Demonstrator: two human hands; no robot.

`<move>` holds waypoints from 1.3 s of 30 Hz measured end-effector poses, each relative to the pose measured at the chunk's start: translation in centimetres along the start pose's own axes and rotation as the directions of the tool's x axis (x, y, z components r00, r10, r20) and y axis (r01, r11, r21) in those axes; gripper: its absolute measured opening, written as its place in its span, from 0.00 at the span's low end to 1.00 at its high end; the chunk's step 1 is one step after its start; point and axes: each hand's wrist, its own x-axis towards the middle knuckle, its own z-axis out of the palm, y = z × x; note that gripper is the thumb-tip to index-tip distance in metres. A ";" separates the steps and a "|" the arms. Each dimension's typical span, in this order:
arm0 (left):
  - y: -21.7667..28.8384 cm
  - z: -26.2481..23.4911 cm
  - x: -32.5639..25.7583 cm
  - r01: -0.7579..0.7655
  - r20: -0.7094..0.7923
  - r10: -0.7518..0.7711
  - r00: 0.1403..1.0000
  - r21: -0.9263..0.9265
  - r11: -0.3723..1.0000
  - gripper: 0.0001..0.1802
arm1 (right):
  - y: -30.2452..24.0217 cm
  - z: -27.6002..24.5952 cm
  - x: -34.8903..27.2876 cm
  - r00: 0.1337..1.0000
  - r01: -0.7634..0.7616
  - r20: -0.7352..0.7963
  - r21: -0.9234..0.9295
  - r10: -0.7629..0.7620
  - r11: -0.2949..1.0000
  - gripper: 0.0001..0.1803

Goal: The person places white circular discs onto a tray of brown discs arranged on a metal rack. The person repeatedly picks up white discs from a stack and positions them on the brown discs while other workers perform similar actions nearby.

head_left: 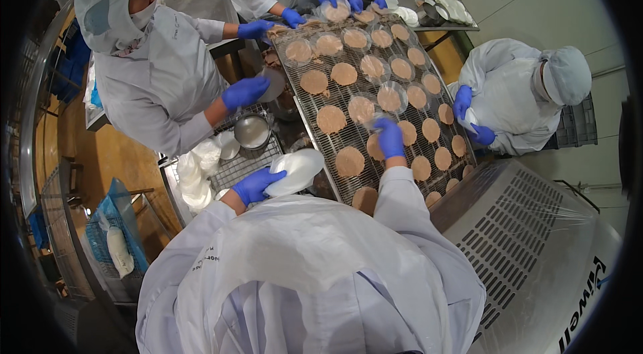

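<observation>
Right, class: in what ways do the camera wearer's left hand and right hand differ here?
The left hand holds white discs; the right hand is partly blurred, so whether it holds anything is unclear.
The left hand is to the left of the wire belt; the right hand is over it, among the patties.
Both wear blue gloves.

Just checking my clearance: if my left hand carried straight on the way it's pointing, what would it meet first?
Beyond the white discs it grips, your left hand would likely meet the mesh conveyor's side rail; depth is unclear, so it might pass above instead.
</observation>
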 end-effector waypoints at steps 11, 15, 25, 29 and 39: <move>-0.3 0.4 -0.5 0.033 -0.086 0.234 0.968 0.975 0.222 0.27 | -2.1 -1.3 10.8 0.951 0.233 0.002 -0.661 -0.308 0.713 0.15; 0.9 1.6 -0.8 0.014 -0.082 0.346 0.935 0.981 0.195 0.22 | 2.2 1.9 13.2 0.832 0.281 -0.092 -0.780 -0.547 0.559 0.16; -1.2 -0.5 2.0 -0.194 -0.284 0.584 0.760 0.759 0.621 0.22 | 2.2 4.4 -1.7 0.898 0.337 0.011 -0.662 -0.441 0.670 0.10; -0.4 1.4 3.3 -0.362 -0.253 0.639 0.726 0.650 0.668 0.20 | -12.7 7.1 -6.6 0.932 0.229 0.288 -0.002 -0.219 0.973 0.18; -2.3 -1.2 1.0 -0.458 -0.389 0.708 0.590 0.561 0.690 0.18 | -11.2 6.9 -8.7 0.948 0.102 0.281 0.174 -0.148 0.979 0.12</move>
